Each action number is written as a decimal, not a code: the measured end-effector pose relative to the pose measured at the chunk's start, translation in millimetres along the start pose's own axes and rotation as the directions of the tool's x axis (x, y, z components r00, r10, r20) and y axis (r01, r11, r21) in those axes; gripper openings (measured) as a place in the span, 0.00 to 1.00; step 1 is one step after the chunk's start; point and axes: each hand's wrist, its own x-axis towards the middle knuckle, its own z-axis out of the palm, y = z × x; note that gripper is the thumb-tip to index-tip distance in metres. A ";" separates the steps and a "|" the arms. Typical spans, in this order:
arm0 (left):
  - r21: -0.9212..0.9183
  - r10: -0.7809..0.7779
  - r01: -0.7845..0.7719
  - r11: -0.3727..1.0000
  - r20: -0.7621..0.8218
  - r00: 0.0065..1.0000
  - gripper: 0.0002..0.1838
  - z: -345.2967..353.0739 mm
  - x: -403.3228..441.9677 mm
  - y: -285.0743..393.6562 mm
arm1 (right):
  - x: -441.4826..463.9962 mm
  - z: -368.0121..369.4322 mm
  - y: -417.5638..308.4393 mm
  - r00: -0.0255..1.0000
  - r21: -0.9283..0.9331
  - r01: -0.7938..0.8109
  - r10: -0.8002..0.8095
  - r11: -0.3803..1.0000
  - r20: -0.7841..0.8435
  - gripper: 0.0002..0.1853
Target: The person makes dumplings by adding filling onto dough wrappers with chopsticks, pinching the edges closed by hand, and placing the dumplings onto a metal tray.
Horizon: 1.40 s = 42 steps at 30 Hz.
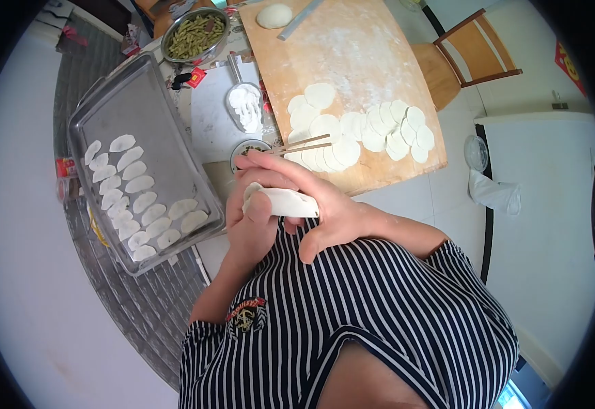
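A half-folded dumpling (285,203) of white dough lies in my left hand (243,228). The left thumb presses on its near side, and a dark speck of filling shows at its right end. My right hand (338,211) is cupped round the dumpling's right end, its fingers stretched over the left fingers and its thumb spread away below. Just beyond the hands stands a small filling bowl (236,160), partly covered by them, with chopsticks (304,144) lying over towards the board. Round dough wrappers (326,126) overlap on the wooden board (352,61).
To the left, a metal tray (154,102) holds rows of shaped dumplings (139,184). A flour scoop (245,105) lies by the board. Farther back are a bowl of green filling pieces (195,37), a dough ball (274,16) and a long flat bar (301,19). A wooden chair (478,48) stands right.
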 end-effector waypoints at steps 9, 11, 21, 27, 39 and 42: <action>-0.259 -0.166 0.169 0.951 0.033 0.986 0.25 1.0 -3.4 -11.2 | 4.4 5.9 -12.1 0.993 0.025 -0.033 0.036 0.999 -0.109 0.33; -0.034 -0.150 0.148 0.988 -0.071 0.986 0.24 1.1 -4.8 -11.2 | 5.1 3.7 1.5 0.984 -0.196 0.033 -0.066 0.980 -0.168 0.25; 0.153 -0.289 0.309 0.939 -0.139 0.947 0.27 -7.9 -7.1 -0.2 | 14.4 -10.3 -5.8 0.998 -0.183 0.065 -0.067 0.981 -0.001 0.21; 0.338 -0.211 0.264 0.903 -0.187 0.959 0.24 -7.3 -6.9 -3.3 | 12.4 -4.8 -1.1 0.999 -0.222 0.031 -0.040 0.975 -0.033 0.21; 0.315 -0.201 0.292 0.903 -0.291 0.935 0.22 -7.1 -9.8 -11.2 | 11.3 -2.9 14.8 0.993 -0.315 0.085 -0.105 0.945 -0.045 0.21; 0.239 -0.225 0.307 0.921 -0.317 0.922 0.21 -4.7 -9.2 -11.4 | 10.5 -1.8 11.7 0.993 -0.328 0.083 -0.106 0.941 -0.053 0.21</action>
